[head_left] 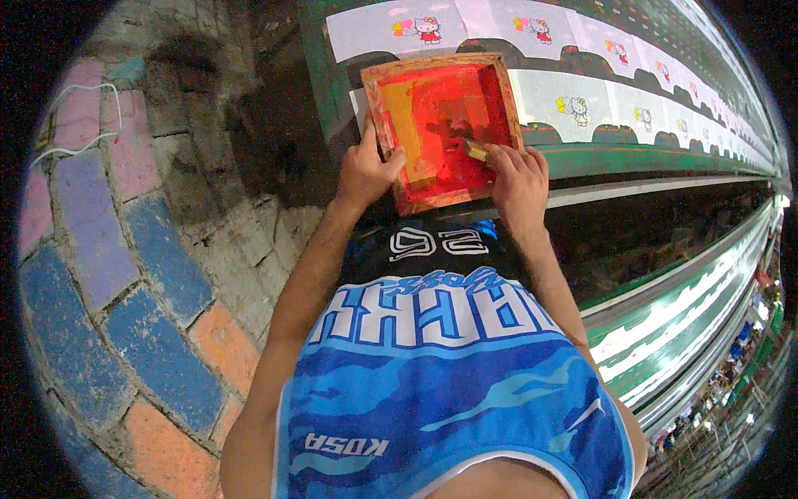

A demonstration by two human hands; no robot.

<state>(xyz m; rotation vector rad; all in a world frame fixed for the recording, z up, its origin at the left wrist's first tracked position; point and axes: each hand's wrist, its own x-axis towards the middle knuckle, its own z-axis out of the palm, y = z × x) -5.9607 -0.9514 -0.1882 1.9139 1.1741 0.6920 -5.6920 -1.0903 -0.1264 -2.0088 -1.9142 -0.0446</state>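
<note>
A wooden screen-printing frame [440, 61] lies in front of me at the near end of a long table. Wet red ink [486, 91] covers most of its mesh, with a yellow-orange strip along the left side. My left hand [368, 173] is closed on the frame's left side, the thumb over the rim. With my right hand [522, 185] I pinch a small yellowish squeegee [475, 150], its edge over the red mesh near the frame's right side. The fingers partly hide the squeegee. A dark red patch shows on the mesh beside it.
White fabric pieces [565, 104] printed with a cartoon cat holding balloons run in two rows along the green table [573, 160]. Another long table [665, 333] stands at right. On the left are painted paving bricks [158, 341] and a white cord [118, 108].
</note>
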